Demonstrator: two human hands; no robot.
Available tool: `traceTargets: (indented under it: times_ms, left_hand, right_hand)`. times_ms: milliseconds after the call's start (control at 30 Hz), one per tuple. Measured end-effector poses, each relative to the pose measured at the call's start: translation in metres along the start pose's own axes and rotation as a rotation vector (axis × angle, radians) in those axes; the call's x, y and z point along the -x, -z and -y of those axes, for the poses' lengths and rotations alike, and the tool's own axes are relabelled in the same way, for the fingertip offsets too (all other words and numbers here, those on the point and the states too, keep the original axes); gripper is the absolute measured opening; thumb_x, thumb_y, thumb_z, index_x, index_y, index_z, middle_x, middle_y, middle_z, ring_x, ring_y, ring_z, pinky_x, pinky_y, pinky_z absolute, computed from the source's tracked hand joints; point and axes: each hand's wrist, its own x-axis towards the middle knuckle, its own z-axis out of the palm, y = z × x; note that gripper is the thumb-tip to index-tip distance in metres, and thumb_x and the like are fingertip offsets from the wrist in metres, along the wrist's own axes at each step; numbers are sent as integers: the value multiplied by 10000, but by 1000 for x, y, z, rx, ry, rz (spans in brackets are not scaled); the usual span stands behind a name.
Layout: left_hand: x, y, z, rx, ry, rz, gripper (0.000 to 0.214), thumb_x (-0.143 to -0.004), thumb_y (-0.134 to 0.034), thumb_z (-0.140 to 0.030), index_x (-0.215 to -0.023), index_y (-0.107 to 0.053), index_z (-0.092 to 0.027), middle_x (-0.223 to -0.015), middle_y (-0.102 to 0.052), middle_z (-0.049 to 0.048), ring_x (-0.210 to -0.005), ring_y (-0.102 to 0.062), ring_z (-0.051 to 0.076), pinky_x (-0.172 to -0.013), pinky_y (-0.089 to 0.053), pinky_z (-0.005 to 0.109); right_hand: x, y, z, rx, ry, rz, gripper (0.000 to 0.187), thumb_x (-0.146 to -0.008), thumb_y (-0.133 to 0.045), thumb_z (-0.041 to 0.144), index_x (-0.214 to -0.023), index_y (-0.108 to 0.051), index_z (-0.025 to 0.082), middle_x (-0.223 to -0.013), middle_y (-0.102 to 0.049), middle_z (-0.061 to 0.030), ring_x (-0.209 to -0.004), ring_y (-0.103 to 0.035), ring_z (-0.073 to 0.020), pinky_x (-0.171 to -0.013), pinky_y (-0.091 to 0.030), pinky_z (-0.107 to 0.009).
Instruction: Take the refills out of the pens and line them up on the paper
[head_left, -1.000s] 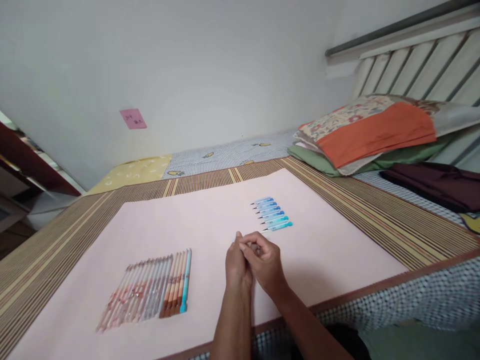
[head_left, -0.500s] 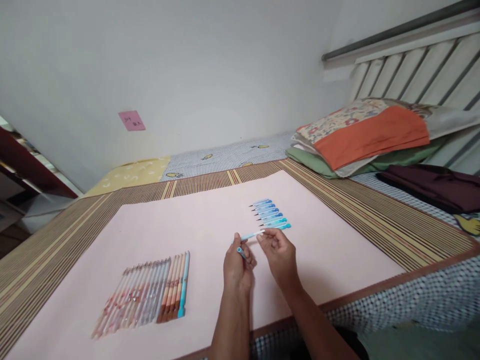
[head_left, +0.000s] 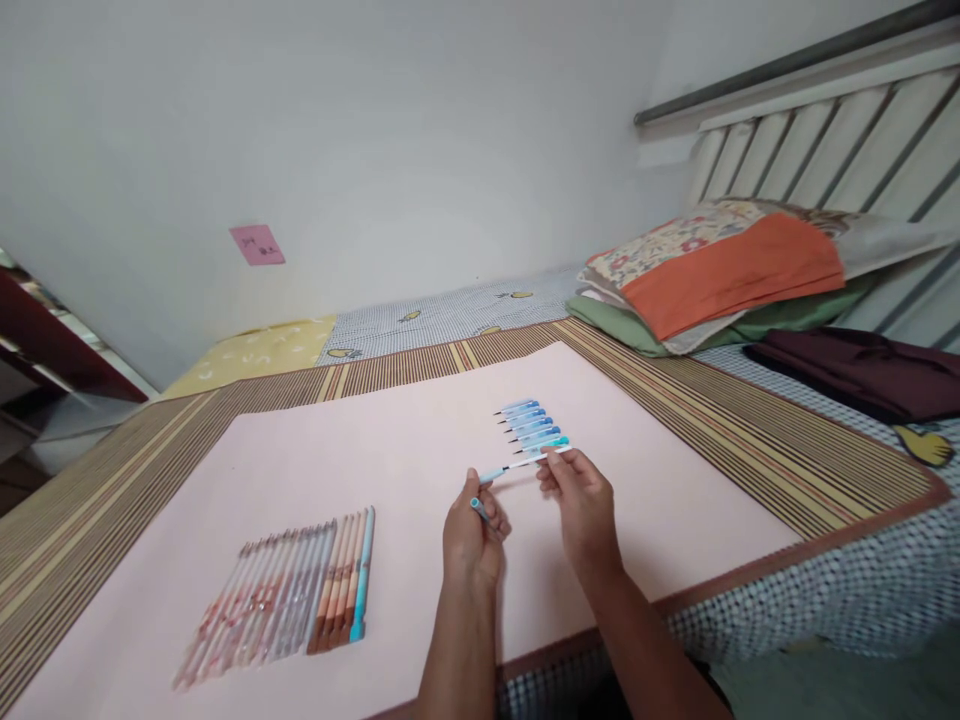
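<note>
My left hand (head_left: 472, 530) is closed around a light-blue pen barrel (head_left: 492, 474), which points up to the right. A second short blue tube (head_left: 479, 508), its round open end showing, sits in the same fingers. My right hand (head_left: 581, 500) pinches the far end of a thin white pen refill (head_left: 532, 460). The refill's dark tip is at the barrel's end, in line with it; whether it is inside I cannot tell. Just beyond my right hand lies a row of several short blue pieces with pointed dark tips (head_left: 534, 425), partly hidden by the fingers.
At the left, several pens (head_left: 289, 590) in pink, grey and brown lie side by side, with a turquoise one (head_left: 364, 570) at the end. Pale pink paper (head_left: 397, 440) lies under everything on a striped mat (head_left: 675, 400). Folded pillows (head_left: 720, 270) and dark cloth (head_left: 855, 370) are at the right.
My right hand has moved right, away from my left hand. More of the white refill now shows between them, with its dark tip visible. My left hand keeps its hold.
</note>
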Motion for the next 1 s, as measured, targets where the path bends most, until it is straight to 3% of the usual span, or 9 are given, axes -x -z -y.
traceTargets:
  times_ms: [233, 400, 533, 700, 900, 1000]
  left_hand:
    - [0, 1, -2, 74, 79, 56, 408, -926, -700, -497, -738, -565, -161, -462, -353, -101, -383, -292, 58, -408, -263, 194]
    - [2, -1, -3, 106, 107, 38, 373, -1001, -611, -404, -739, -576, -141, -456, -358, -92, -378, -292, 54, -419, -261, 202]
    - [2, -2, -3, 95, 101, 28, 362, -987, -636, -402, -738, -574, -147, -456, -355, -95, -381, -297, 56, -428, -260, 206]
    - [0, 0, 0, 23, 69, 57, 358, -932, -706, -447, -760, -598, -152, -454, -374, -97, -390, -307, 63, -433, -274, 211]
    - [0, -1, 7, -68, 13, 85, 515, -830, -796, -505, -590, -469, -187, -433, -406, -76, -392, -333, 69, -435, -299, 228]
    - [0, 0, 6, -61, 22, 103, 407, -815, -816, -473, -707, -580, -159, -440, -411, -89, -392, -332, 72, -433, -286, 226]
  right_hand:
    - [-10, 10, 4, -223, -110, -41, 336, -763, -796, 505, -795, -642, 208, -789, -724, -30, -769, -706, -186, -689, -559, -300]
    - [-9, 10, 4, -398, -193, 22, 246, -742, -788, 397, -804, -653, 201, -787, -717, -24, -756, -700, -179, -750, -590, -352]
    - [-5, 3, 0, -408, -243, 66, 296, -728, -798, 408, -904, -692, 195, -730, -676, -7, -700, -666, -168, -695, -578, -344]
    - [2, -6, -4, -112, -169, 177, 340, -744, -774, 442, -959, -738, 180, -745, -677, -8, -555, -526, -112, -513, -429, -257]
    - [6, -7, -5, 307, 59, 259, 275, -762, -721, 418, -902, -768, 186, -820, -742, -48, -763, -646, -201, -731, -515, -327]
    - [-6, 8, 2, 363, 80, 235, 312, -771, -684, 456, -905, -755, 184, -794, -725, -38, -711, -608, -189, -687, -489, -314]
